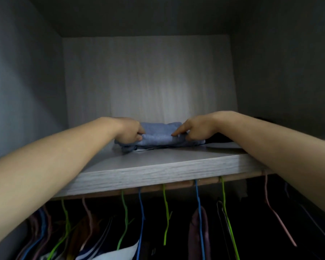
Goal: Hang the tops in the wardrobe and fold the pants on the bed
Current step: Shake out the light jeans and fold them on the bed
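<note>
Blue folded pants [158, 136] sit on the shelf [158, 169], both your hands, left hand [129, 131] and right hand [195, 129], pinching them; tops [198, 228] already hang below.

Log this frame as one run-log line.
phase: placing | object: folded blue fabric garment on grey wood-grain wardrobe shelf | left hand: gripping | right hand: gripping | below: coloured wire hangers on rail

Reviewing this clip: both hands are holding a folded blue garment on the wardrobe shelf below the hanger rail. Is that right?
Not quite. The head view shows the shelf above the hanger rail, not below it; the hangers dangle underneath. The rest holds: the left hand and right hand both grip the folded blue garment on that shelf.
</note>
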Demonstrator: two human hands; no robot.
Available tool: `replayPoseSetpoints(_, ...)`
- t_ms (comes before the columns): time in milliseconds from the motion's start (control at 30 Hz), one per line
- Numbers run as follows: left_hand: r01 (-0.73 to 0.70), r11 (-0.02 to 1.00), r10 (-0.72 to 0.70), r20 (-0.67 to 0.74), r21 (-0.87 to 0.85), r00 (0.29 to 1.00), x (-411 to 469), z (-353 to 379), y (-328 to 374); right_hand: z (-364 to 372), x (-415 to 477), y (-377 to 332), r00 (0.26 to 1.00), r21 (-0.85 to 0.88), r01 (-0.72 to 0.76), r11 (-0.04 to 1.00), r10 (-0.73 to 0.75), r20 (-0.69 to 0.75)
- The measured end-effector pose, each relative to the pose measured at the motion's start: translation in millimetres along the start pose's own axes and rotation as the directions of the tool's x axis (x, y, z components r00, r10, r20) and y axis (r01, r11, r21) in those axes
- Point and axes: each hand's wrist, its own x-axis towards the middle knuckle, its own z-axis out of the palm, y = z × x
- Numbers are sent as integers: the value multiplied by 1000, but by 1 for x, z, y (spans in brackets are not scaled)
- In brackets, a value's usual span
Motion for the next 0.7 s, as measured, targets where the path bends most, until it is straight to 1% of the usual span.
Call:
replayPoseSetpoints(133, 32, 994, -31, 11, -107, 999, -6, -2, 0, 0, -5, -7, 999, 54, -47, 997, 46, 30)
replayPoseSetpoints(200, 58, 977, -49, 50, -207, 998, -16, -6, -2, -2, -12, -14, 997, 57, -69, 996, 66, 51)
replayPoseSetpoints(233, 62, 965, -51, 49, -255, 997, -21, -6, -3, -4, -17, -17, 997, 59, -69, 996, 67, 31)
replayPoseSetpoints(267, 57, 956, -56, 13, -288, 998, -27, -6, -4, -7, -23, -19, 997, 53, -66, 996, 68, -26)
replayPoseSetpoints(300, 44, 951, -70, -73, -306, 995, -34, -6, -5, -11, -29, -19, 990, 35, -64, 997, 68, -123)
replayPoseSetpoints(333, 33, 947, -103, -204, -319, 973, -40, -6, -7, -16, -35, -17, 969, 24, -69, 997, 72, -237)
replayPoseSetpoints(367, 33, 944, -151, -343, -327, 927, -48, -7, -8, -20, -43, -14, 936, 30, -83, 996, 88, -342)
replayPoseSetpoints(400, 48, 946, -200, -464, -319, 863, -57, -8, -9, -25, -52, -12, 895, 31, -112, 993, 114, -431)
replayPoseSetpoints(433, 70, 949, -238, -553, -307, 798, -66, -10, -10, -28, -62, -10, 853, 14, -154, 988, 140, -502)
replayPoseSetpoints(467, 89, 950, -259, -601, -298, 756, -75, -12, -10, -29, -74, -8, 816, -12, -202, 979, 161, -555)
replayPoseSetpoints(500, 94, 950, -269, -625, -298, 733, -82, -14, -9, -29, -87, -7, 782, -39, -247, 968, 175, -598)
replayPoseSetpoints(600, 64, 944, -279, -676, -324, 682, -93, -10, 6, -15, -137, -4, 702, -92, -350, 932, 196, -684)
replayPoseSetpoints(667, -2, 936, -270, -725, -351, 634, -95, -9, 31, -1, -180, -1, 672, -112, -418, 901, 224, -705)
replayPoseSetpoints(700, -52, 926, -262, -738, -373, 622, -96, -11, 48, 6, -203, 2, 674, -131, -460, 878, 249, -695)
